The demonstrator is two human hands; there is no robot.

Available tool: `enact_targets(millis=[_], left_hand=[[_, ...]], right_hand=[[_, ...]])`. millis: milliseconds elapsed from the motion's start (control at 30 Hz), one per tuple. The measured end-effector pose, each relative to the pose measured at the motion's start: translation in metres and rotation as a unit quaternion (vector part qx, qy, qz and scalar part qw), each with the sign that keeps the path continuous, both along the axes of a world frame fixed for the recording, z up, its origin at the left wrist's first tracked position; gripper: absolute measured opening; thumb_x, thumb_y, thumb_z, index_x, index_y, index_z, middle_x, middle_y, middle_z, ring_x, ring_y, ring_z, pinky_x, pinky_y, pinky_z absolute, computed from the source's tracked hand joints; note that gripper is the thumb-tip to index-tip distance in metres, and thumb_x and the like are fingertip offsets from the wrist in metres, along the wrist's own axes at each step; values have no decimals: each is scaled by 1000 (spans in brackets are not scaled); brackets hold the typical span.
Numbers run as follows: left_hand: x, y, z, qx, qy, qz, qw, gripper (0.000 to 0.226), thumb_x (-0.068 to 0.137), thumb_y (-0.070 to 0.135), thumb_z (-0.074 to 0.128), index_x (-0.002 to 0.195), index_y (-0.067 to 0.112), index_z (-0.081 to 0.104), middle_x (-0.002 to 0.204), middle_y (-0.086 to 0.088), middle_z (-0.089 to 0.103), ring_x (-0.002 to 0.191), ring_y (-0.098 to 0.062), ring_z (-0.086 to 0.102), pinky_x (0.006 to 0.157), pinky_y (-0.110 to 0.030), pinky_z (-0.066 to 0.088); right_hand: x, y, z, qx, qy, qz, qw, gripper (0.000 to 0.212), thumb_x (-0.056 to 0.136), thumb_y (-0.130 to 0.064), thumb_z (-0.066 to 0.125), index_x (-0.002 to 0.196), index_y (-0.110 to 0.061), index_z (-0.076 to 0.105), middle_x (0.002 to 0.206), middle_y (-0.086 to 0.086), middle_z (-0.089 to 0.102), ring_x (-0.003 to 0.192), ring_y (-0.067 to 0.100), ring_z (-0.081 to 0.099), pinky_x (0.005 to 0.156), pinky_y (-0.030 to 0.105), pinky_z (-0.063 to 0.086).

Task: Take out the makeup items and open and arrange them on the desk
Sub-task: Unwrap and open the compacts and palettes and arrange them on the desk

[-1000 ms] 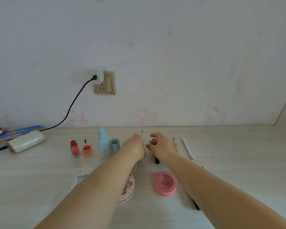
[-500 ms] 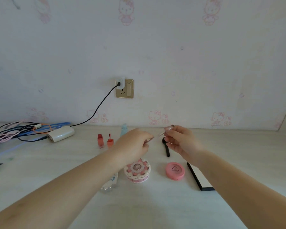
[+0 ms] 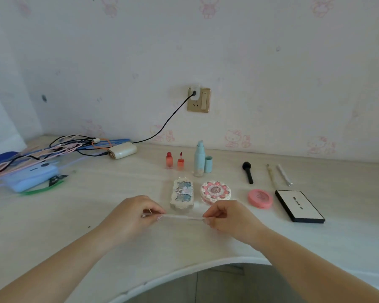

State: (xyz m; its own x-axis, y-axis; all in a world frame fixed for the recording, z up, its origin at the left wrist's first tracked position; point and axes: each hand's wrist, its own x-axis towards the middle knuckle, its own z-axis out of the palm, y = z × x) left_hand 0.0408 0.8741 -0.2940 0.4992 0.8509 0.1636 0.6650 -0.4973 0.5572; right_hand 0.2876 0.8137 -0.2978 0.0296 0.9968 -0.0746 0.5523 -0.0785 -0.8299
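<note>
Your left hand (image 3: 131, 217) and right hand (image 3: 230, 217) each pinch one end of a thin, pale translucent stick (image 3: 182, 217), level just above the white wooden desk (image 3: 96, 206); ornate rectangular palette (image 3: 182, 193) just behind.

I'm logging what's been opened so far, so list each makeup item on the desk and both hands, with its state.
Lip tint: open, wand cap standing beside it.
Blue bottle: uncapped, cap alongside.
Rectangular palette: shut.
Flower compact: shut.
Pink compact: shut.
Black palette: shut.
Thin stick: held level, one end in each hand.
Left hand: pinching stick.
Right hand: pinching stick.
</note>
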Motion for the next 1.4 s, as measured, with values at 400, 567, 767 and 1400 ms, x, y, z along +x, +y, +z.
enact_targets(millis=[400, 567, 767, 1400], left_hand=[[-14, 10, -33, 32, -30, 63, 997, 8, 81, 14, 70, 84, 21, 74, 88, 4, 66, 86, -9, 61, 82, -22, 48], [-13, 13, -36, 19, -41, 74, 996, 13, 81, 15, 71, 91, 22, 74, 90, 5, 64, 88, -10, 61, 83, -24, 48], [-13, 10, -29, 30, -54, 75, 995, 32, 79, 19, 73, 110, 26, 66, 100, 10, 62, 89, 1, 54, 74, -2, 34], [218, 75, 29, -111, -108, -13, 988, 42, 82, 18, 70, 122, 15, 58, 112, 1, 63, 104, -12, 59, 84, -23, 49]], right_hand=[[-19, 11, -19, 45, -146, -18, 988, 7, 86, -29, 64, 90, -33, 68, 77, -22, 57, 76, -2, 52, 69, 16, 41], [-17, 12, -23, 53, -159, -16, 986, 9, 85, -28, 64, 93, -32, 68, 77, -21, 57, 74, -1, 52, 71, 16, 44], [-7, 15, -19, 48, -17, -41, 998, 7, 84, -29, 68, 89, -32, 63, 81, -8, 62, 69, 5, 56, 67, 21, 46], [146, 72, 34, 8, -89, -177, 980, 36, 93, -10, 43, 125, -19, 56, 119, 2, 62, 110, 26, 59, 95, 40, 49]])
